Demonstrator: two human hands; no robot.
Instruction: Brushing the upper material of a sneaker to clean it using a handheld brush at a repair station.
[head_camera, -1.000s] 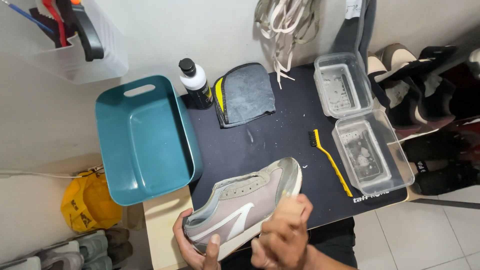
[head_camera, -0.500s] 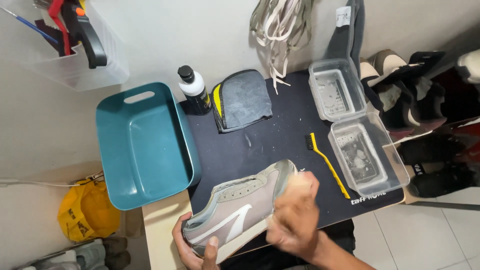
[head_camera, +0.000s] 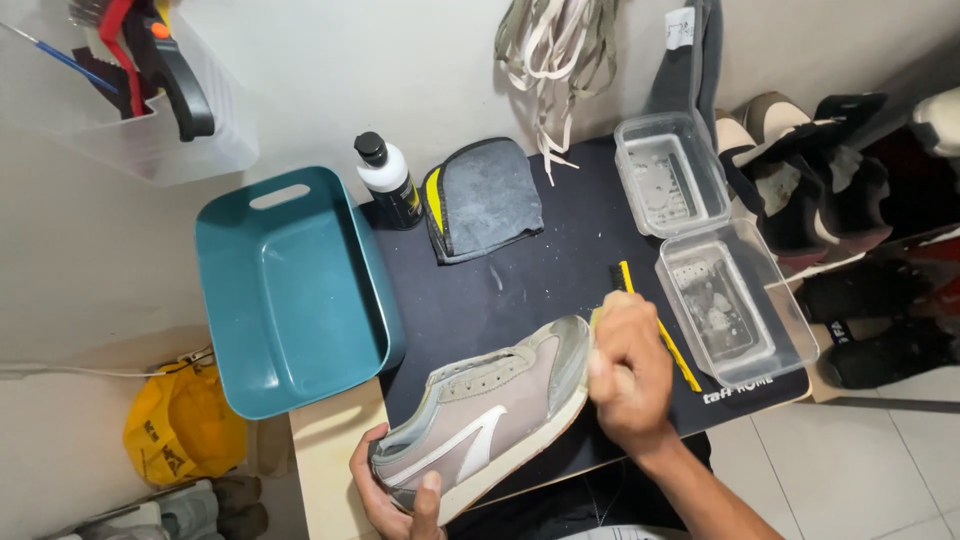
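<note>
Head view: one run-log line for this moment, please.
left hand holds grey laceless suede sneaker heel | right hand at toe, over yellow-handled brush | black mat

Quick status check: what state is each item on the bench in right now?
Sneaker: unlaced, tilted, heel held by left hand.
Right hand: closed, pressed at the sneaker's toe.
Yellow brush: lying on the mat, partly hidden by the right hand.
Teal basin: upright, looks empty.
Bottle: upright, cap on.
Grey mitt: lying flat.
Clear box: open, lid folded back.
Laces: hanging on the wall.
</note>
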